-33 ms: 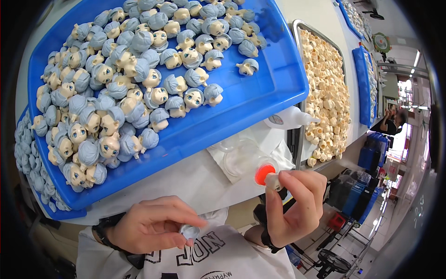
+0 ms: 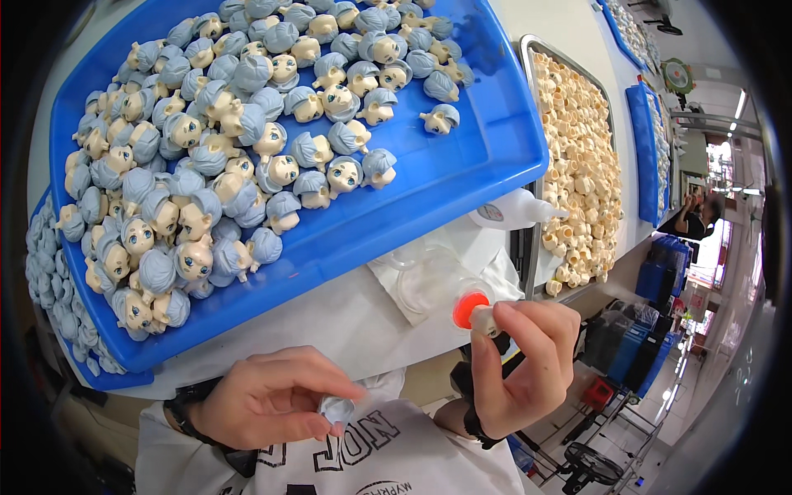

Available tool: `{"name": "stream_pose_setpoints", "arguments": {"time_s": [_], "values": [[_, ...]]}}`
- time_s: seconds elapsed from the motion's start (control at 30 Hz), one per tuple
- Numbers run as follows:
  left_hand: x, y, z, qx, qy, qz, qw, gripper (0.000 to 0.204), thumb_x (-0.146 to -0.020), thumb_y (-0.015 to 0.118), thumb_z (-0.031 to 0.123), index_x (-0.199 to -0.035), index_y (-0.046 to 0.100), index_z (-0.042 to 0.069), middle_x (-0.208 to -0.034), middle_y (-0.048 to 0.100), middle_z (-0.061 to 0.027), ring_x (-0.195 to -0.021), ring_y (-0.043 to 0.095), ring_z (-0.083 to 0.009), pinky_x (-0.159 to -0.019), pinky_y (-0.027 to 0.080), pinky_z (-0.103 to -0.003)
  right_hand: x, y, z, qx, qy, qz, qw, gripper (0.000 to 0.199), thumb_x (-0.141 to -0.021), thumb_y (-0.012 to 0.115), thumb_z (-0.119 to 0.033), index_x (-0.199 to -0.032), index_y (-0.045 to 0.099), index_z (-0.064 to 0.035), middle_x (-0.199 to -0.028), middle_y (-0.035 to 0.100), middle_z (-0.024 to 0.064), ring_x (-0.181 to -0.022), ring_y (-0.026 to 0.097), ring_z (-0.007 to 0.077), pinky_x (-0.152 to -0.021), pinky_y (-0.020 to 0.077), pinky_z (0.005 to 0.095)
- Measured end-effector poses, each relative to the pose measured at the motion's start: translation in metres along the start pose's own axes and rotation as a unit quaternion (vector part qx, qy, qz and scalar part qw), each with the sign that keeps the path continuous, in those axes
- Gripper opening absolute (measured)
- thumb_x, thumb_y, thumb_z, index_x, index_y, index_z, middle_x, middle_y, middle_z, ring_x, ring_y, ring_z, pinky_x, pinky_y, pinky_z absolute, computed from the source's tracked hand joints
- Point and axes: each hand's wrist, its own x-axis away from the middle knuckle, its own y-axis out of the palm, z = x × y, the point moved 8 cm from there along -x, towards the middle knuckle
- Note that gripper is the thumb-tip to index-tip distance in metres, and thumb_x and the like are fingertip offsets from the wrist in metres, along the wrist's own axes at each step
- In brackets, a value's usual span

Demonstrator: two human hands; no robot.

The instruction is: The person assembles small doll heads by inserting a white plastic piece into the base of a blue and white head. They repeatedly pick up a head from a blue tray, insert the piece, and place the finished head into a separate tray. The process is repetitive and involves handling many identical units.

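Observation:
Near my shirt front, my left hand [image 2: 272, 400] is closed, with a small light-blue doll hair piece [image 2: 337, 409] between thumb and fingers. My right hand [image 2: 532, 363], to the right, pinches a small cream doll face piece [image 2: 485, 320] between thumb and fingertips. Just behind that piece shows a round red-orange end [image 2: 468, 308] of a translucent container [image 2: 425, 285], which stands on white paper. Beyond both hands, a big blue tray [image 2: 355, 247] holds many doll heads [image 2: 194, 260] with light-blue hair and painted eyes.
A white squeeze bottle [image 2: 513, 209] lies between the blue tray and a metal tray [image 2: 528, 62] of cream hollow parts [image 2: 577, 173]. More light-blue hair pieces [image 2: 49, 272] fill a tray at far left. A floor fan [image 2: 592, 464] and a distant person [image 2: 701, 216] are at right.

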Motion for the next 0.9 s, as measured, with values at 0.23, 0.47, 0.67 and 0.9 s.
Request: {"name": "stream_pose_setpoints", "arguments": {"time_s": [0.23, 0.47, 0.67, 0.9], "values": [[0.0015, -0.0023, -0.0020, 0.008, 0.014, -0.030, 0.999, 0.030, -0.077, 0.056, -0.010, -0.107, 0.048, -0.008, -0.104, 0.047, -0.0156, -0.091, 0.053, -0.0167, -0.074, 0.048, -0.026, -0.0019, 0.0060, -0.0007, 0.011, -0.003, -0.036, 0.999, 0.040, -0.048, 0.066, 0.003, -0.087, 0.066, -0.0078, -0.077, 0.059, 0.0038, -0.070, 0.050, 0.0203, -0.061, 0.0395, 0.0275], [0.0014, 0.0007, -0.0024, -0.037, 0.011, -0.061, 0.997, 0.031, -0.078, 0.057, -0.009, -0.108, 0.049, -0.006, -0.105, 0.046, -0.0119, -0.091, 0.053, -0.0137, -0.073, 0.046, -0.024, -0.0021, 0.0055, 0.0002, 0.000, 0.001, -0.033, 0.999, 0.041, -0.048, 0.066, 0.004, -0.087, 0.066, -0.0082, -0.077, 0.059, 0.0029, -0.070, 0.049, 0.0201, -0.062, 0.0386, 0.0284], [-0.0012, 0.0000, 0.0003, -0.051, -0.002, -0.035, 0.998, 0.033, -0.078, 0.055, -0.010, -0.110, 0.048, -0.006, -0.108, 0.043, -0.0112, -0.094, 0.053, -0.0153, -0.079, 0.047, -0.025, -0.0041, 0.0054, -0.0029, 0.029, 0.006, -0.052, 0.998, 0.041, -0.047, 0.066, 0.004, -0.086, 0.066, -0.0086, -0.078, 0.059, 0.0028, -0.071, 0.050, 0.0199, -0.064, 0.0382, 0.0286], [-0.0006, 0.0030, -0.0008, -0.047, -0.010, -0.052, 0.998, 0.036, -0.079, 0.053, -0.010, -0.114, 0.046, -0.007, -0.110, 0.043, -0.0117, -0.097, 0.052, -0.0165, -0.082, 0.047, -0.027, -0.0001, 0.0077, 0.0010, -0.011, 0.029, -0.023, 0.999, 0.042, -0.047, 0.066, 0.004, -0.087, 0.066, -0.0095, -0.077, 0.059, 0.0021, -0.069, 0.051, 0.0195, -0.064, 0.0371, 0.0280]]}}
